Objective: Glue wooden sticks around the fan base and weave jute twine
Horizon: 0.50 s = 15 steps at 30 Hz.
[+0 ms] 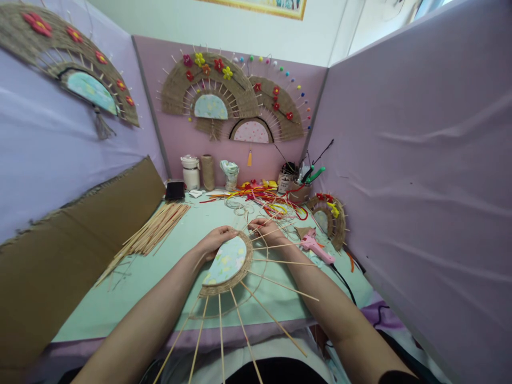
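Note:
A half-round fan piece (226, 262) lies on the green table (120, 288); it has a pale flowered panel, a jute-wound rim and thin bamboo sticks fanning out toward me. My left hand (216, 239) rests on its upper left edge, fingers curled over the rim. My right hand (266, 229) sits at the top right of the piece, fingers closed around the sticks and a loop of jute cord there. What exactly the right fingers pinch is too small to tell.
A pink glue gun (316, 246) lies right of my right hand. A bundle of bamboo sticks (154, 232) lies at left, beside a cardboard sheet (80, 234). Coloured ribbons (268, 198), a tool cup (300, 189), jars and a small finished fan (334, 218) stand behind. Fans hang on purple walls.

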### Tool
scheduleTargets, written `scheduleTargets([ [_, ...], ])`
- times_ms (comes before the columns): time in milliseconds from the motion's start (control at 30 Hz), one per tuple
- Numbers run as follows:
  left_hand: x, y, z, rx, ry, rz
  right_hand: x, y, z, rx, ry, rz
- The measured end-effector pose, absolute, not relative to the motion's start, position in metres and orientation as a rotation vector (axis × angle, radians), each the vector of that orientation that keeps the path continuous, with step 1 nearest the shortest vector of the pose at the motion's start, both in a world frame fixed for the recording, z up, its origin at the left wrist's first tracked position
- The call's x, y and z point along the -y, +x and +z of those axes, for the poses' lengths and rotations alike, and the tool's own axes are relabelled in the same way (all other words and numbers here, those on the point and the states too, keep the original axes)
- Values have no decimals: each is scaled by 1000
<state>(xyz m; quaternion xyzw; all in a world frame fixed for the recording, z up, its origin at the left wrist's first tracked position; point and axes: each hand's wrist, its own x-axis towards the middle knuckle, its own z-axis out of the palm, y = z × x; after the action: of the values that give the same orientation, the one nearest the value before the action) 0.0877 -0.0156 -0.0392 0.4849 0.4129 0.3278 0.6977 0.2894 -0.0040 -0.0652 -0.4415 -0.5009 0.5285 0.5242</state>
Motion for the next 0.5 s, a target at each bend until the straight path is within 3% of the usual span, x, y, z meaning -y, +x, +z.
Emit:
scheduleTargets([
  [500,16,85,-30,-941,1026,862,-5,309,-58,1219,-1191,1086],
])
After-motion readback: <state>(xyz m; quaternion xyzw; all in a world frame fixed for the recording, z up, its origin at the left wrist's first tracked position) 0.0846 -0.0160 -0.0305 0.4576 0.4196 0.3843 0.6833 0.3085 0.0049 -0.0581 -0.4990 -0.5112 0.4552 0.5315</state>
